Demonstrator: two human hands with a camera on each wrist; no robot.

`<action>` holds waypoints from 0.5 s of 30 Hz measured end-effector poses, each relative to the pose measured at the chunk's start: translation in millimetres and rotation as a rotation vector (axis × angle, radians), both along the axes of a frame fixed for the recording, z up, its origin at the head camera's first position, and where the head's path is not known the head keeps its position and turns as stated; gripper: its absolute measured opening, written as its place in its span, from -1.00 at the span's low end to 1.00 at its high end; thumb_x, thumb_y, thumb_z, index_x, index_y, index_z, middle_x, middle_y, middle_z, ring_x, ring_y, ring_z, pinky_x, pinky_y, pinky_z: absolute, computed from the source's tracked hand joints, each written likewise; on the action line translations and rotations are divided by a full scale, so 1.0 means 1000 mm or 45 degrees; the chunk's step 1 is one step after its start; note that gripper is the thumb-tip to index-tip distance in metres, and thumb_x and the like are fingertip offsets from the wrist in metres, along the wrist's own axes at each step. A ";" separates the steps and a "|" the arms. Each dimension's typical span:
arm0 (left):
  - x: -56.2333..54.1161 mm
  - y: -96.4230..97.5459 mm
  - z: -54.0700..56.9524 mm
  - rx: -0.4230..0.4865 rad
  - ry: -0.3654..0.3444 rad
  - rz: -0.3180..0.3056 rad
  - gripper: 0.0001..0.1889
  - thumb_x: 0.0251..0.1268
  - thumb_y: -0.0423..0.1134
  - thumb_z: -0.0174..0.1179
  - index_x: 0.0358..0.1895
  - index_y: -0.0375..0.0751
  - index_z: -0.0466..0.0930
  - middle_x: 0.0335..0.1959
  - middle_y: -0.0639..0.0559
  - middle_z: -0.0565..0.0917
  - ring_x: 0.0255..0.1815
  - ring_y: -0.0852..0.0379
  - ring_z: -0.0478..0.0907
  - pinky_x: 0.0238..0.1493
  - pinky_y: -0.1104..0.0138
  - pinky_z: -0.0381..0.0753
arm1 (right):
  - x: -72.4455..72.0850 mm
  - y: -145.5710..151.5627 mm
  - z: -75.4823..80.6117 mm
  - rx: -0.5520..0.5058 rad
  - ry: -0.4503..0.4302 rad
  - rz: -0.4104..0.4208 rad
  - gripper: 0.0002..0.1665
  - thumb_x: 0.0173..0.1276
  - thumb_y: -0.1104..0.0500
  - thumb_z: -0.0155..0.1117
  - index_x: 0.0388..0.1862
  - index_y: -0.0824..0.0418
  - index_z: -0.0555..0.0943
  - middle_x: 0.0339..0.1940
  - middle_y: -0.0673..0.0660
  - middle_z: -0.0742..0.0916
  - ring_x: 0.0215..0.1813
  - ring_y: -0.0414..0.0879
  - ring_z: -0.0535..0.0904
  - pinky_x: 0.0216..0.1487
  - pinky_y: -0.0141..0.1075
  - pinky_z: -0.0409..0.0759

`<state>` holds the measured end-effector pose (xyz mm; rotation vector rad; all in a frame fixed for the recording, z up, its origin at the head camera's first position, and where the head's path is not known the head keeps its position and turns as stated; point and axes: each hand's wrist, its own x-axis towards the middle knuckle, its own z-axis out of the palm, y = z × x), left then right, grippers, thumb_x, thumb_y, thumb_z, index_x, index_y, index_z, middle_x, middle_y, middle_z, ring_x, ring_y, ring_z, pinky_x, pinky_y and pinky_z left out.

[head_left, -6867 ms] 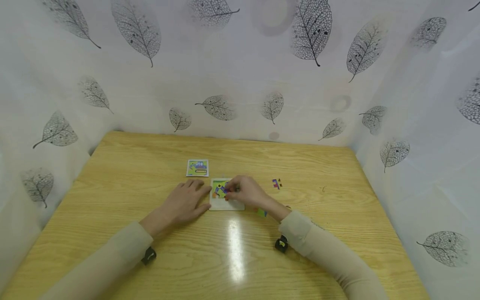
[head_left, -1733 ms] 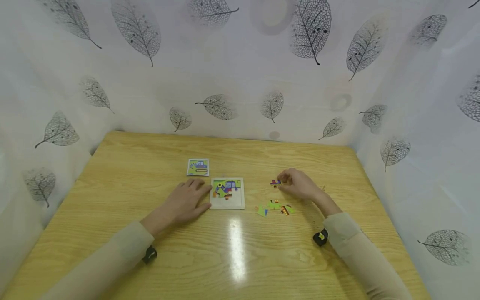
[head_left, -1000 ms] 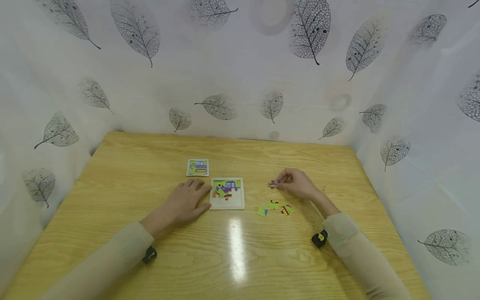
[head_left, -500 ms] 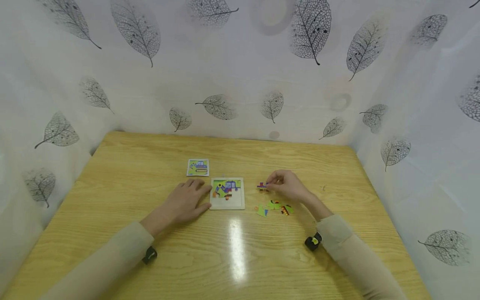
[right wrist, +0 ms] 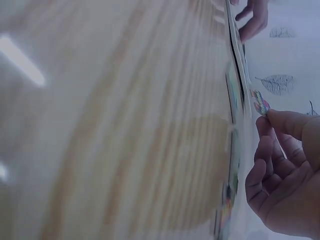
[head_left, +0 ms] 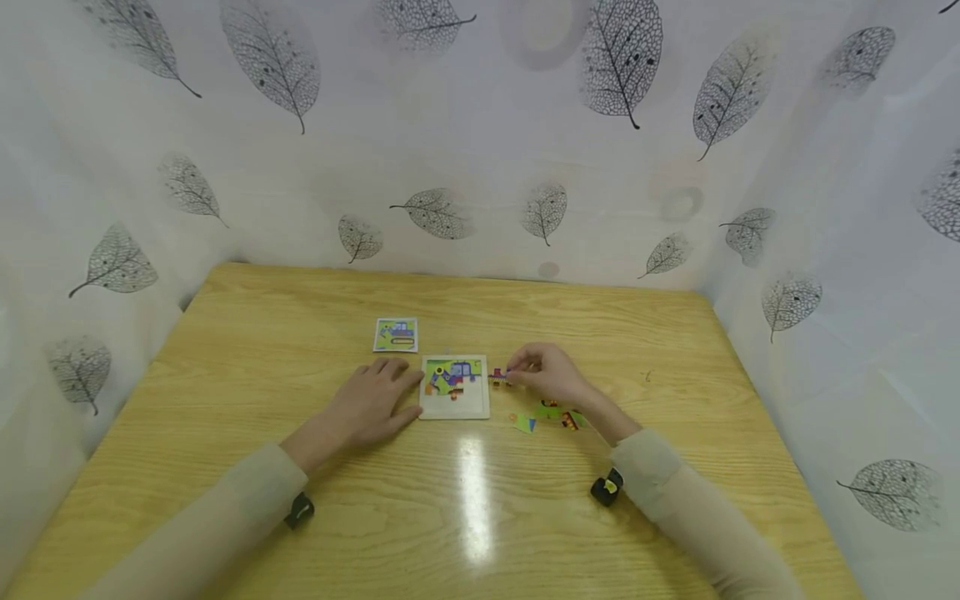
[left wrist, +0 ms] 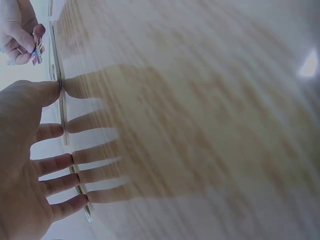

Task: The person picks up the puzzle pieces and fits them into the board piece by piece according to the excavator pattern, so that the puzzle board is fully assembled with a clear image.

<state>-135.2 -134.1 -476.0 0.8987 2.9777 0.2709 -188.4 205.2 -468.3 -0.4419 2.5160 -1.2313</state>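
The wood-grain table [head_left: 337, 525] is bordered by leaf-print sheeting [head_left: 480, 142]; a jigsaw piece [head_left: 498, 377] is pinched by the right hand [head_left: 550, 375], the puzzle tray [head_left: 472, 407] touched by the straight-fingered left hand [head_left: 371, 404].

No lettering, numbers or brands can be read.

Right hand [head_left: 551, 374] pinches purple-red piece [head_left: 498, 377] by the board's [head_left: 471, 407] right edge. Board lies flat, top filled, bottom mostly bare white. Loose pieces [head_left: 550, 413], mostly green, sit off its lower right.
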 end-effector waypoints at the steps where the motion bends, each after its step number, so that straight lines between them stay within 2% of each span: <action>1: 0.000 0.000 0.000 0.000 -0.006 0.004 -0.38 0.52 0.13 0.17 0.48 -0.14 0.48 0.42 -0.33 0.52 0.45 -0.37 0.47 0.40 -0.28 0.55 | 0.001 -0.003 0.000 0.002 0.006 0.005 -0.86 0.45 0.16 0.42 -0.09 0.18 0.74 -0.18 0.11 0.79 -0.20 -0.14 0.64 -0.21 -0.38 0.66; 8: 0.000 0.000 0.001 0.000 -0.009 0.010 -0.39 0.53 0.12 0.18 0.47 -0.14 0.49 0.42 -0.32 0.53 0.46 -0.36 0.47 0.42 -0.27 0.54 | 0.003 -0.019 -0.002 -0.005 -0.002 0.036 -0.84 0.43 0.20 0.44 -0.08 0.22 0.75 -0.17 0.15 0.80 -0.21 -0.15 0.64 -0.19 -0.40 0.64; 15: -0.001 0.000 0.000 -0.006 -0.005 0.006 -0.39 0.54 0.13 0.17 0.48 -0.13 0.48 0.43 -0.32 0.52 0.46 -0.35 0.47 0.42 -0.28 0.55 | 0.001 -0.033 -0.002 0.010 -0.020 0.019 -0.85 0.41 0.21 0.45 -0.08 0.17 0.74 -0.18 0.09 0.80 -0.18 -0.15 0.65 -0.11 -0.36 0.68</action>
